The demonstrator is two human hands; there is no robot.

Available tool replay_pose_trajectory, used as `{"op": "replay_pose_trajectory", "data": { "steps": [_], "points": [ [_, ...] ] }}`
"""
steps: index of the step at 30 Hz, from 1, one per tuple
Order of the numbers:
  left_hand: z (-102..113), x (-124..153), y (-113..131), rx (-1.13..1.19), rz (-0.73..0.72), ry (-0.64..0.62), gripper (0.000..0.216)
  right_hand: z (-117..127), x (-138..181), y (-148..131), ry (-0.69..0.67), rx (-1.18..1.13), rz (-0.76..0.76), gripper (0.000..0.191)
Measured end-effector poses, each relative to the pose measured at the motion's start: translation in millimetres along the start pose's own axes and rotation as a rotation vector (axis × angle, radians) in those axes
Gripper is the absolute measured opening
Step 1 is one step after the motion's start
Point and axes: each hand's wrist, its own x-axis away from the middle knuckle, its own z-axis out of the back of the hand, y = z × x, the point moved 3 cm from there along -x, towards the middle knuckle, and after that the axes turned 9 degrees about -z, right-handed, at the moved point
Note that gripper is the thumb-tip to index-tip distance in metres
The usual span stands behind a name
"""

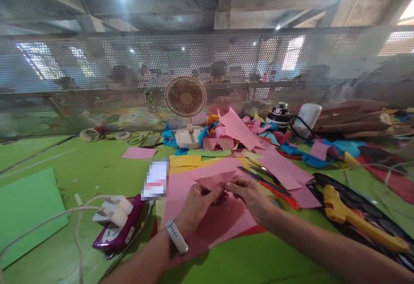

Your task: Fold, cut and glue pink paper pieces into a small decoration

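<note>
Both hands pinch one small piece of pink paper (216,180), held a little above a larger pink sheet (181,189). My left hand (201,200), with a pale band on its wrist, grips the near left edge of the piece. My right hand (247,191) has thumb and finger closed on its right side, and the fingertips of the two hands almost meet. Scissors with orange-red handles (281,194) lie just beyond my right hand. A yellow strip of paper (185,161) rests behind the large sheet.
A purple power strip (114,236) with white plugs and cables sits left, near a green sheet (32,210). To the right, a yellow glue gun (359,221) lies on a black tray. Behind are paper scraps (239,126), a small fan (185,98) and a perforated screen (97,60).
</note>
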Motion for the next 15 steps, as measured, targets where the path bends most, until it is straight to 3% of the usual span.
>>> {"op": "replay_pose_trajectory", "data": {
  "steps": [3,8,10,15],
  "points": [
    [1.8,-0.5,-1.2,-0.009,0.022,0.007,0.023,8.6,-5.4,-2.7,0.006,-0.068,-0.016,0.019],
    [8.4,-1.3,-4.3,-0.067,0.067,0.049,0.026,43.4,-27.9,-18.8,0.213,-0.264,0.054,0.019],
    [10.0,-1.7,-5.9,-0.075,0.076,0.053,0.027,49.5,-31.9,-23.9,0.233,-0.306,0.091,0.019],
    [9.7,-2.0,-5.1,-0.069,0.061,0.055,0.025,25.7,-17.9,-20.6,-0.009,-0.008,0.042,0.019]
  ]
}}
